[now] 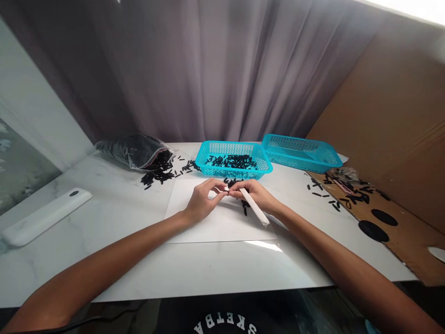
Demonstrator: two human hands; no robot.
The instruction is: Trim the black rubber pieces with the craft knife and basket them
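Mauve-gray pleated curtains (229, 69) hang behind a glossy white marbled table (132, 273), flanked at right by brown cardboard (396, 120), as a seated person works with two bare hands over a plain white sheet (215, 229). Beyond the sheet, a turquoise perforated plastic basket (227, 174) holds small black elongated pieces, beside a second turquoise basket (299, 163) set at an angle; at left, a clear plastic bag (132, 150) spills more of the same onto the tabletop. The left hand (201, 202) is curled, thumb and forefinger nearly closed in a fingertip pinch; the right hand (259, 195) meets it, its fingers drawn in, with a slim white stick (255, 208) lodged in its grasp and slanting toward the table's near edge. Between the meeting fingertips, above the sheet, is a small dark piece (228, 191), mostly hidden by the fingers and apparently of the same kind as the loose ones. It looks very light, thin and easy to drop, its stiffness hard to judge, and best taken by the edges or ends with a gentle pinch; the stick looks light and fairly stiff, best gripped around its shaft.
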